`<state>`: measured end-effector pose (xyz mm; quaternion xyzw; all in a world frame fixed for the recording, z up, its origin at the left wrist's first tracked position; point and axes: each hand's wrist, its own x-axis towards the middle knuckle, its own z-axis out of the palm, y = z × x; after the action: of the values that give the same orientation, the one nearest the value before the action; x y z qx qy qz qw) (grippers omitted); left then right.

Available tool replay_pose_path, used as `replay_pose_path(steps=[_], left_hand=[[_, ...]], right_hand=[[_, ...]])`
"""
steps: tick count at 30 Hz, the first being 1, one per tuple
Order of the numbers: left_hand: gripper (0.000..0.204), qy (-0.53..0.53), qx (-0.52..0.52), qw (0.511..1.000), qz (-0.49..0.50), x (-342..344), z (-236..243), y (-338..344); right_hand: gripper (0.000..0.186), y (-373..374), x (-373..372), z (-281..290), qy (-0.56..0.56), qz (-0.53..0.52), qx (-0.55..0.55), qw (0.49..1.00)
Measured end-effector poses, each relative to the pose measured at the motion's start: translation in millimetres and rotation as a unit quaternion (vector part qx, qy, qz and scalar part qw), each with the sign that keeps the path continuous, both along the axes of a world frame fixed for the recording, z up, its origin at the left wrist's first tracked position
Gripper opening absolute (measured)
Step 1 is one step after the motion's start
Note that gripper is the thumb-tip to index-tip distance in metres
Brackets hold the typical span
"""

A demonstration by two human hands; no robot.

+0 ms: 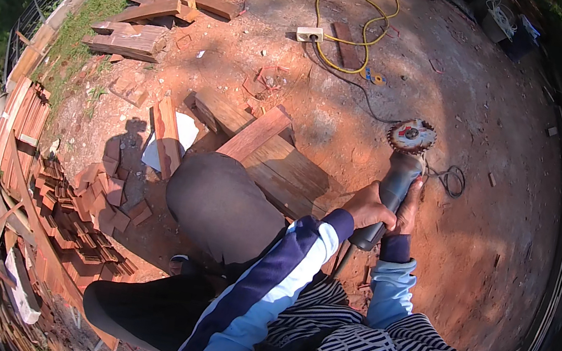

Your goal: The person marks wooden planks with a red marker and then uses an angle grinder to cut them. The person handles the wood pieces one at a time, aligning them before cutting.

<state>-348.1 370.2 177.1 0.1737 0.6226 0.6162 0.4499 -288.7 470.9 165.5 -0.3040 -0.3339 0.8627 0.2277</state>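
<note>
Both of my hands are closed around a dark angle grinder (397,185) held out to the right of the timber. My left hand (366,208) wraps the body from the left, and my right hand (408,209) grips it from the right. A round toothed saw blade (412,135) sits at the grinder's far end, apart from any wood. Whether it spins I cannot tell. To the left, a reddish board (258,132) lies across a thick timber (289,173). My bent knee covers the near end of the board and part of the timber.
A yellow extension cord (320,7) with a white socket block (310,34) lies ahead, with a dark cable plugged in. Cut timbers (130,39) rest at the far left. Stacked small wood pieces (70,208) and long boards (39,240) lie at the near left.
</note>
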Motion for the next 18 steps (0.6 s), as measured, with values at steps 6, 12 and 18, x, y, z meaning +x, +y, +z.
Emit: replay_pose_path(steps=[6, 12, 18], left_hand=[[0.052, -0.042, 0.034, 0.998, -0.009, -6.5, -2.1, 8.5], [0.056, -0.037, 0.022, 0.999, 0.003, -8.4, -3.2, 9.8], [0.058, -0.083, 0.056, 0.995, -0.012, -8.7, 0.5, 8.2]], right_hand=[[0.067, 17.4, -4.6, -13.3, -0.025, 0.030, 0.020, 0.999], [0.069, 15.3, -8.0, -6.3, -0.057, 0.045, 0.017, 0.997], [0.066, 18.5, -10.4, -1.1, -0.043, 0.046, 0.028, 0.998]])
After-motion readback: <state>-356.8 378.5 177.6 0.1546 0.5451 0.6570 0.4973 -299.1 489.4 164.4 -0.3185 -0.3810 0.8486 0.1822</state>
